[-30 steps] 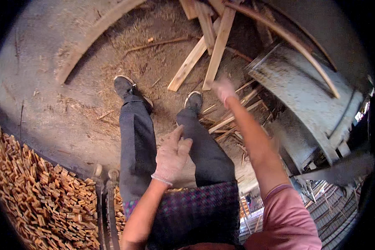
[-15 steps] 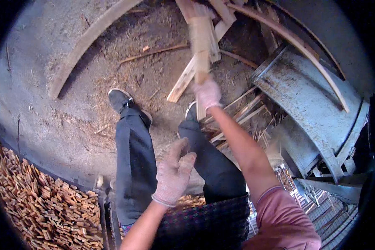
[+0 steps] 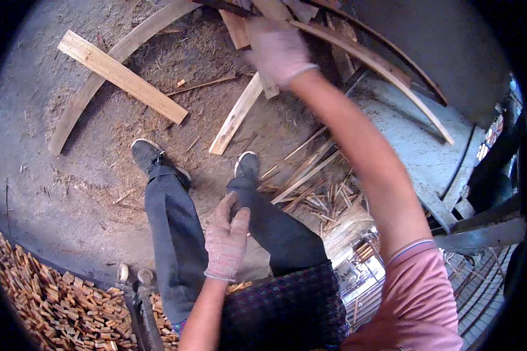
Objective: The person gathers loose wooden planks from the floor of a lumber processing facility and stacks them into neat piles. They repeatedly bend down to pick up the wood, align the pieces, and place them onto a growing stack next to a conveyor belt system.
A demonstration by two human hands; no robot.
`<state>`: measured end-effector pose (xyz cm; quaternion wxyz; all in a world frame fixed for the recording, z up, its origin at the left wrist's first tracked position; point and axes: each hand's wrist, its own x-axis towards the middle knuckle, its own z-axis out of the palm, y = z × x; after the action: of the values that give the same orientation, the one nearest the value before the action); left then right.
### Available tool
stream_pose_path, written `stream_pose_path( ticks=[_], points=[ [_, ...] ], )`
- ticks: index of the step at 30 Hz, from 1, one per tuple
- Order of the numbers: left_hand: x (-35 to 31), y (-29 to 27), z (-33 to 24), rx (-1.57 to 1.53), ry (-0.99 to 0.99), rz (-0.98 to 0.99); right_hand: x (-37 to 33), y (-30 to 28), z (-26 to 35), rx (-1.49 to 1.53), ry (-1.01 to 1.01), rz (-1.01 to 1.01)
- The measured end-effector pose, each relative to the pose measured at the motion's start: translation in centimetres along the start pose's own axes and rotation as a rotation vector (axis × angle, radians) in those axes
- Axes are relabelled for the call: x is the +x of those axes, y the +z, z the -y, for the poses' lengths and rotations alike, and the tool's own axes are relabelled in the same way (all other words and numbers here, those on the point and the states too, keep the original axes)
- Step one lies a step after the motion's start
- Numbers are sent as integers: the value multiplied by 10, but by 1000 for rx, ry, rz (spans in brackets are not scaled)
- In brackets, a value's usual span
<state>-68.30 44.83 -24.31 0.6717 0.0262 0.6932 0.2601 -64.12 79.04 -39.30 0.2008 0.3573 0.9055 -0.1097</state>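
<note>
Both my hands wear pale, dusty gloves. My right hand (image 3: 278, 51) is stretched far forward over a pile of boards, smeared by motion, so its fingers cannot be read. Below it a pale board (image 3: 238, 114) slants toward my right shoe, and another short board (image 3: 234, 28) lies just beyond the hand. My left hand (image 3: 226, 237) hangs above my thighs, palm unoccupied, thumb and fingers apart. To the left a flat pale board (image 3: 123, 76) lies across a long grey-brown plank (image 3: 85, 105) on the floor.
Many small wood blocks (image 3: 70, 310) are heaped at the lower left. On the right stands a bluish metal surface (image 3: 404, 123) with a long thin strip (image 3: 386, 61) over it. Thin wood offcuts (image 3: 316, 199) litter the dusty floor beside my right leg.
The board that was in my right hand has left it; a board now lies across the plank at left. My right hand has moved forward to the pile. My left hand stays open.
</note>
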Motion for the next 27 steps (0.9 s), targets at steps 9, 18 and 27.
stream_pose_path(
  ticks=[9,18,27],
  points=[
    [4,9,20,-62,60,33,-99,-62,-179,-340,322,775],
    [16,-1,2,-199,22,-22,-55,-24,102,254,-5,719],
    [19,-31,-21,-192,11,-69,39,-65,128,384,93,304]
  ],
)
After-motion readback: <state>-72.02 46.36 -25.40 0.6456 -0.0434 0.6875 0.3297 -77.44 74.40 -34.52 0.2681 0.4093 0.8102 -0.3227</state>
